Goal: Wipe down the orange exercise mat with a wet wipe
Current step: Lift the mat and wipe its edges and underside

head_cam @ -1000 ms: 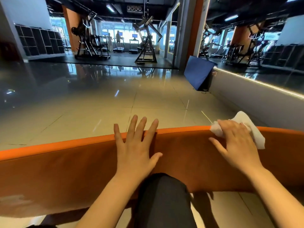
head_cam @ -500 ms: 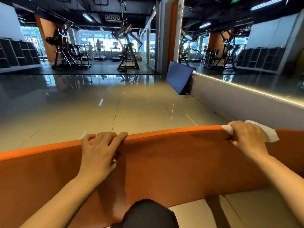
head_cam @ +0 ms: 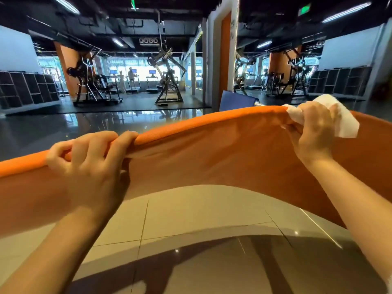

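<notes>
The left hand (head_cam: 89, 164) grips the top edge of the orange mat (head_cam: 212, 153), fingers curled over the rim and the thumb on the near face. The right hand (head_cam: 314, 132) pinches the same edge farther right, and it also holds a white wipe (head_cam: 343, 122), bunched between the fingers and the mat and sticking out past the knuckles on the far side. Both forearms reach in from the lower corners.

The mat hangs from the two hands, lifted clear of the floor in the middle, where its lower edge arches up and shows tiles beneath. Its top edge rises from the left border to a crest near the right hand, then falls away to the right.

The floor (head_cam: 191, 213) below is pale glossy tile, with a dark shadow across the near part. Behind the mat a blue pad (head_cam: 235, 101) leans near a pillar. Farther back stand gym machines (head_cam: 167, 79) and treadmills before bright windows, and a mirror wall runs along the right.
</notes>
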A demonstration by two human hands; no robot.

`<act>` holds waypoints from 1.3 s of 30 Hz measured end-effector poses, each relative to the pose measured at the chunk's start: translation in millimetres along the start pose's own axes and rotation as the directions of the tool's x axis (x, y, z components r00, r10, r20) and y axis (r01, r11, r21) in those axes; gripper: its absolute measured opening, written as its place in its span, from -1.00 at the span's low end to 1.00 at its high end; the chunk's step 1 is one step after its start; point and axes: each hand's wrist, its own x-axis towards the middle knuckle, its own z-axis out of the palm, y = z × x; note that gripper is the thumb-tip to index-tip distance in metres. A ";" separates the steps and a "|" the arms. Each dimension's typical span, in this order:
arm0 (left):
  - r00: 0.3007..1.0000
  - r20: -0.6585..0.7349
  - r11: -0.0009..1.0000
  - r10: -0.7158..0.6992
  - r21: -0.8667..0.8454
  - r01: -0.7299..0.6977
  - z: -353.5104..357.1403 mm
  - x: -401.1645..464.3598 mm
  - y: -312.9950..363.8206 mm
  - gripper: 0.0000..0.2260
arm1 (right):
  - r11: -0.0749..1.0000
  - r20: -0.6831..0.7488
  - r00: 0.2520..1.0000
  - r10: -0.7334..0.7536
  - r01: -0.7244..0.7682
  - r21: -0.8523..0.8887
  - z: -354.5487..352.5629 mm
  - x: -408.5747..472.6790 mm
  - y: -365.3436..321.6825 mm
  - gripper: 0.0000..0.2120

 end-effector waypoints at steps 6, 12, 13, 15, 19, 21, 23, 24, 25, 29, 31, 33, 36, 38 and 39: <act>0.955 0.278 0.979 -0.106 -0.140 0.149 17.9 -49.3 -38.0 -0.73 | 0.987 0.012 0.988 -0.156 0.155 0.045 -21.1 -99.2 -8.9 -0.69; 0.931 0.362 0.992 -0.045 -0.092 0.083 15.1 -102.3 -33.5 -0.64 | 0.997 0.465 0.882 0.072 -0.077 -0.008 -15.0 -164.3 -22.5 -0.53; 0.922 0.387 0.993 -0.026 -0.093 0.067 19.5 -112.6 -28.0 -0.59 | 0.991 0.549 0.825 0.133 -0.124 -0.054 -13.1 -168.0 -20.0 -0.53; 0.889 0.457 0.994 0.008 -0.098 0.041 30.8 -127.3 -20.5 -0.44 | 0.981 0.645 0.739 0.195 -0.151 -0.123 -6.3 -169.5 -15.2 -0.55; 0.926 0.377 0.996 -0.011 -0.075 0.043 39.8 -121.6 -23.9 -0.46 | 0.981 0.541 0.818 0.195 -0.152 -0.124 27.7 -127.4 -28.0 -0.63; 0.963 0.263 0.997 -0.056 -0.032 0.066 35.1 -109.7 -30.5 -0.57 | 0.990 0.402 0.905 0.143 -0.130 -0.059 49.0 -86.3 -44.6 -0.65; 0.977 0.189 0.995 -0.095 0.031 0.091 28.2 -102.7 -42.4 -0.59 | 0.999 0.272 0.962 0.037 -0.041 0.009 66.6 -52.2 -63.0 -0.66; 0.983 0.152 0.993 -0.106 0.061 0.098 25.5 -101.3 -48.8 -0.59 | 0.999 0.195 0.980 -0.028 0.021 0.041 73.2 -38.7 -68.4 -0.69; 0.986 0.114 0.991 -0.118 0.082 0.109 23.1 -101.0 -54.4 -0.61 | 0.994 0.127 0.988 -0.085 0.076 0.072 77.0 -29.2 -70.5 -0.74; 0.984 0.083 0.985 -0.160 0.076 0.153 22.5 -110.7 -52.1 -0.69 | 0.975 0.055 0.977 -0.206 0.200 0.102 74.9 -43.1 -53.0 -0.78; 0.981 0.151 0.993 -0.119 0.032 0.115 28.7 -126.9 -37.9 -0.72 | 0.987 0.136 0.981 -0.137 0.124 0.102 65.9 -87.0 -33.3 -0.71; 0.972 0.232 0.999 -0.021 -0.023 0.027 39.4 -143.5 -22.4 -0.68 | 0.998 0.305 0.952 0.035 -0.050 0.042 52.5 -154.1 -10.7 -0.57; 0.928 0.286 0.968 0.240 -0.144 -0.206 57.3 -163.4 14.5 -0.70 | 0.924 0.606 0.706 0.367 -0.352 -0.149 19.4 -264.0 19.7 -0.51; 0.861 0.294 0.902 0.414 -0.261 -0.344 66.0 -175.4 45.7 -0.75 | 0.839 0.709 0.489 0.508 -0.469 -0.277 -2.9 -317.0 34.1 -0.57; 0.820 0.294 0.860 0.491 -0.312 -0.404 71.1 -181.9 61.1 -0.74 | 0.799 0.726 0.411 0.552 -0.509 -0.319 -12.0 -334.1 38.3 -0.59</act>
